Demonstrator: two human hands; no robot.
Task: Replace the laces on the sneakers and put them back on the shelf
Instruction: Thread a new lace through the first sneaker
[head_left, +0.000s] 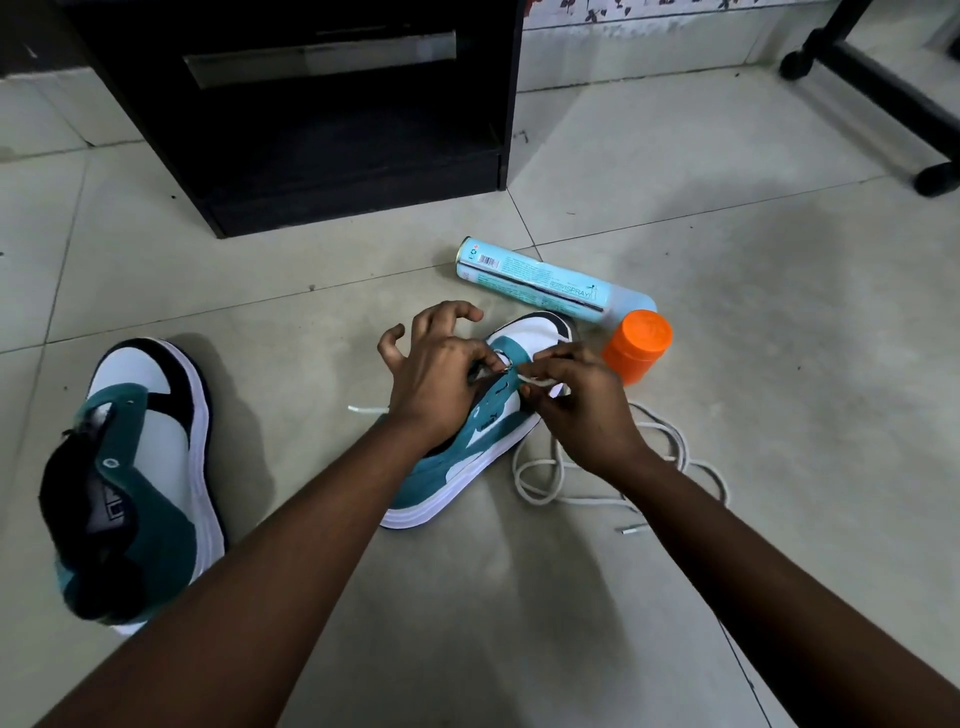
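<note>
A teal, white and black sneaker lies on the tiled floor at the centre, toe pointing away. My left hand rests over its eyelet row, thumb and forefinger pinching the eyelet flap, other fingers curled in the air. My right hand pinches the end of a white lace at a front eyelet. The rest of the lace lies in loose loops on the floor to the right. The second sneaker, with no lace, lies at the left.
A pale blue spray can with an orange cap lies just beyond the centre sneaker. A black shelf unit stands on the floor behind. A black wheeled stand leg is at the far right.
</note>
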